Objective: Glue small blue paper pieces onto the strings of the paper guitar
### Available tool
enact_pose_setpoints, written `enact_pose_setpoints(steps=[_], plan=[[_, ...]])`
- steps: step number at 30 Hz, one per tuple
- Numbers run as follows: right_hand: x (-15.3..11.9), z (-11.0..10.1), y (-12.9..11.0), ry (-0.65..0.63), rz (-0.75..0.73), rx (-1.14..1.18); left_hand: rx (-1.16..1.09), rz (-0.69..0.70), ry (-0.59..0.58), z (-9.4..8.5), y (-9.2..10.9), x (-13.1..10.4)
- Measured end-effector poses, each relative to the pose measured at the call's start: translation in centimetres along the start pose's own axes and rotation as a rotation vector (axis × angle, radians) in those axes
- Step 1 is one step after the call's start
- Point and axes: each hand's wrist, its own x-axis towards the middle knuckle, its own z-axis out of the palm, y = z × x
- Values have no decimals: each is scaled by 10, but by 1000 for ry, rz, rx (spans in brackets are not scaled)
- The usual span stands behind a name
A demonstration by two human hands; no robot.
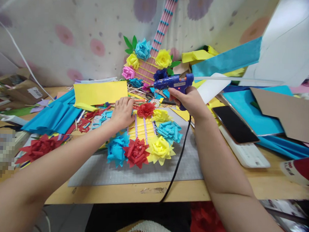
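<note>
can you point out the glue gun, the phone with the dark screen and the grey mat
Glue gun [174, 83]: head view, on its blue body.
Phone [234, 124]: head view, middle of its dark screen.
Grey mat [102, 171]: head view, bare front-left part.

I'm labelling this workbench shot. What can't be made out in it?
All in the head view:
What lies under the left hand: covered by it.
Glue gun, label: wording too small.
Cord, far end: hidden past the front edge of the table.
Pink guitar, top: cut off by upper picture edge.
Cup, right side: cut off by right picture edge.
</note>
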Motion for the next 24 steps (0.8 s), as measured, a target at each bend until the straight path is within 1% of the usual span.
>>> enact_pose_setpoints(steps=[6, 12, 17, 20, 24], plan=[[-1, 1, 0, -13, 5, -19, -19, 67, -38, -3, -3, 0], [0, 0, 1, -19, -2, -20, -33, 148, -54, -1, -5, 1], [0, 0, 2, -23, -1, -23, -65, 175, -92, -1, -5, 3], [1, 0, 2, -26, 6, -26, -78, 197, -109, -2, -7, 4], [0, 0, 0, -31, 14, -33, -38, 260, -120, -5, -13, 7]])
